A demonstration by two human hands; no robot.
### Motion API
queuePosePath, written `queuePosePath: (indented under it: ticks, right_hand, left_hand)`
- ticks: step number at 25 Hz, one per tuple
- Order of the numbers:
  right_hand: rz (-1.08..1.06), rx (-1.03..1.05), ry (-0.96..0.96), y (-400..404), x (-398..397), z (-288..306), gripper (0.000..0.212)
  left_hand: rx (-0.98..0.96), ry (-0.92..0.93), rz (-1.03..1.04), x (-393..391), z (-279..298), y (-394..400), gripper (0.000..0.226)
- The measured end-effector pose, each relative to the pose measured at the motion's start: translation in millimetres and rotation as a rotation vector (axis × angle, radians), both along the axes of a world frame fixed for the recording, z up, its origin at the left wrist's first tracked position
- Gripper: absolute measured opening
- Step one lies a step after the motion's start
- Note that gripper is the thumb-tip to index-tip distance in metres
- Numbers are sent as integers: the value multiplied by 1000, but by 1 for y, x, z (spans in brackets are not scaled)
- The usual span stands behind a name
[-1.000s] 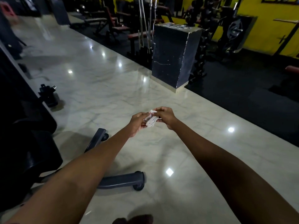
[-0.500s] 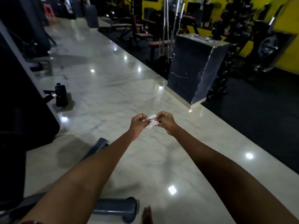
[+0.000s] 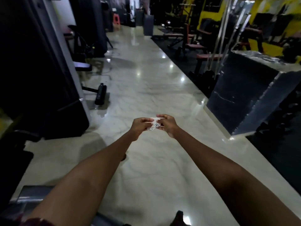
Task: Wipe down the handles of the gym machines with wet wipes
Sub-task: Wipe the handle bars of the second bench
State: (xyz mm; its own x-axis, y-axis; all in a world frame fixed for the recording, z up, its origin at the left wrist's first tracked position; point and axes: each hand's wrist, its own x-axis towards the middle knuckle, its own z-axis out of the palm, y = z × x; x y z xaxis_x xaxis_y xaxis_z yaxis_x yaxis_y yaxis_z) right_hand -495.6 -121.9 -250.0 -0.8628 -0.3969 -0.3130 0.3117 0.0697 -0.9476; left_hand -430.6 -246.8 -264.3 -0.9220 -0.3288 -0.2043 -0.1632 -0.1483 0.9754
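- Between the two hands at mid-frame, a crumpled white wet wipe (image 3: 154,124) is held out in front of the body, above the pale marble floor (image 3: 146,88).
- Each grip is clamped on the wipe: the left hand (image 3: 140,126) pinches its left edge and the right hand (image 3: 166,123) pinches its right edge, so neither hand is the nearer.
- The wipe's long axis runs roughly left to right across the frame, with a thin corner stretched toward the right hand.
- It looks small, bunched and creased, not yet spread flat; any wetness is too fine to tell.
- No machine handle is within reach of the hands; the dark machine (image 3: 40,70) stands at left of frame and the benches (image 3: 192,44) at upper right, both well apart from the wipe.
- Judged from this, opening the wipe out comes before any wiping.
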Motion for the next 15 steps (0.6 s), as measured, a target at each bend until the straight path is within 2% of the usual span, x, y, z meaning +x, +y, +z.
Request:
queuePosePath:
  ticks: [5, 10, 15]
  right_hand:
    - [258, -40, -36, -45, -54, 12, 35]
    - [487, 5, -42, -104, -87, 15, 37]
    - [721, 64, -88, -156, -79, -6, 26]
  left_hand:
    - [-83, -23, 208, -27, 13, -31, 27]
    - [-90, -36, 484, -33, 20, -58, 22]
    - [-148, -112, 769, -16, -3, -85, 23]
